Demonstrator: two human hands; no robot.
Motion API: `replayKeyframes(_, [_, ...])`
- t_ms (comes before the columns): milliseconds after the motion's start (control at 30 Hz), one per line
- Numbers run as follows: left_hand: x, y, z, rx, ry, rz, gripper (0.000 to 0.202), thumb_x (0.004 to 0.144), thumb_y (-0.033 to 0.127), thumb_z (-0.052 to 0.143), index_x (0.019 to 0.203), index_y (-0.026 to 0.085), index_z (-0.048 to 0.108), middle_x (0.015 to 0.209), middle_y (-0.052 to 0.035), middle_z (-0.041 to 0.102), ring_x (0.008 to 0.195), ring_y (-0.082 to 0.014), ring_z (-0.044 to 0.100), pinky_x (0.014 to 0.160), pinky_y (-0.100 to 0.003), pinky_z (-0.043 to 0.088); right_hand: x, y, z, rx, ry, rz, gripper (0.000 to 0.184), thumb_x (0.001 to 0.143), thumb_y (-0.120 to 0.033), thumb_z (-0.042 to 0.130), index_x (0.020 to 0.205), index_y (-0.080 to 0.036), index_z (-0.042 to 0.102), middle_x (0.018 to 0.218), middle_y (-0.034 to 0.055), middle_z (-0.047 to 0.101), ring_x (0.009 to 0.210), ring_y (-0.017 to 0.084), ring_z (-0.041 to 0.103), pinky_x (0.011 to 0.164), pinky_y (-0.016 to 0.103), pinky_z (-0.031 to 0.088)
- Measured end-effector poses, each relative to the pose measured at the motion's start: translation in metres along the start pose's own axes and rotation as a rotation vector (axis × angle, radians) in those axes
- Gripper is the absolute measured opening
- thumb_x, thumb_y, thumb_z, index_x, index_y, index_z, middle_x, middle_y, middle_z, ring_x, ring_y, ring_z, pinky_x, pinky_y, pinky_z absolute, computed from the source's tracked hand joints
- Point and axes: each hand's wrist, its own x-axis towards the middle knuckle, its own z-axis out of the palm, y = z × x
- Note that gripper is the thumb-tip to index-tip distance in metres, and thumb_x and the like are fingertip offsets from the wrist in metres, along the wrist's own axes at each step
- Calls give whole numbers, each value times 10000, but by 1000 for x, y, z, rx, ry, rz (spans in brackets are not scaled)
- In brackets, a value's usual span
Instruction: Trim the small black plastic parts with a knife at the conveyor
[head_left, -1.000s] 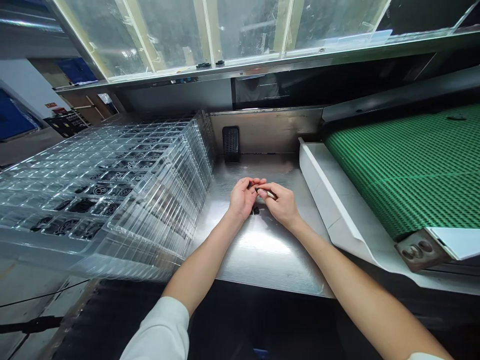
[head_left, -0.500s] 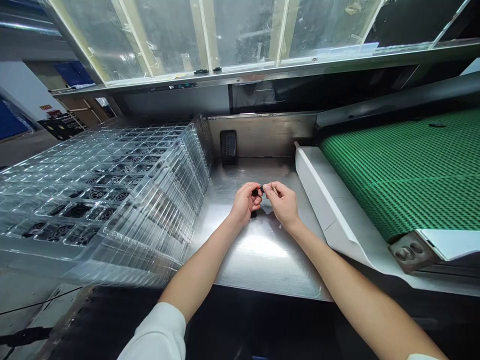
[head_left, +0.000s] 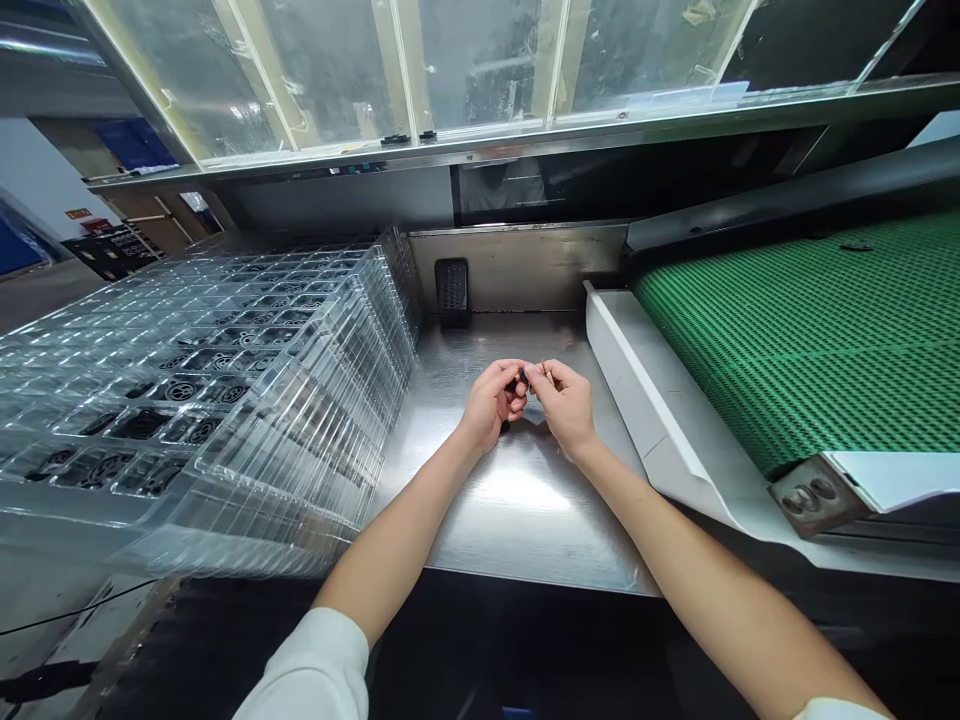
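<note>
Over the steel work surface (head_left: 480, 520), my two hands meet at their fingertips. My left hand (head_left: 491, 405) is closed around a small black part (head_left: 513, 383), mostly covered by the fingers. Pressed up to that part are the thumb and fingertips of my right hand (head_left: 564, 405), closed in a pinch. A thin brownish piece (head_left: 548, 374) shows between the right fingers; its kind is too small to make out. Just below my left hand a bit of something black (head_left: 505, 427) is visible on or above the steel.
Stacked clear plastic trays (head_left: 315, 400) with round black parts in their pockets stand at left. A green conveyor belt (head_left: 810, 330) runs at right behind a white guard (head_left: 652, 400). One black piece (head_left: 855, 246) lies on the belt. A black holder (head_left: 452, 287) stands against the back wall.
The view has shifted slightly. Both hands stay together at nearly the same spot, with the black part turned a little between the fingertips.
</note>
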Motion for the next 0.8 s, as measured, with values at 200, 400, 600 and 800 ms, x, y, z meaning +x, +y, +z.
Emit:
replayKeyframes(200, [-1, -1, 2, 5, -17, 26, 374, 766, 307, 783, 1089, 167, 657, 700, 35, 524, 498, -63, 424, 444, -195, 277, 1, -2, 0, 45, 19, 25, 366, 899, -533, 647, 733, -206, 638, 632, -10, 598, 573, 139, 475, 552, 274, 385])
replayKeyframes(400, [0, 0, 0, -42, -20, 18, 329, 792, 277, 752, 1088, 164, 662, 696, 27, 523, 505, -70, 434, 446, -193, 291, -1, -1, 1, 64, 8, 31, 368, 902, -546, 658, 759, -207, 659, 661, -1, 622, 588, 143, 502, 558, 274, 412])
replayKeyframes(600, [2, 1, -1, -97, 8, -57, 342, 902, 484, 679, 1032, 168, 663, 664, 25, 496, 463, -60, 384, 420, -183, 243, -2, -2, 0, 3, -44, -27, 405, 927, -605, 661, 810, -221, 710, 722, 12, 677, 639, 162, 566, 619, 294, 466])
replayKeyframes(800, [2, 1, -4, -80, 0, -63, 345, 842, 446, 770, 1022, 171, 666, 658, 34, 486, 474, -49, 386, 429, -167, 227, -2, 0, 1, -3, -25, 1, 426, 877, -629, 711, 806, -208, 708, 699, 10, 673, 620, 155, 551, 596, 285, 455])
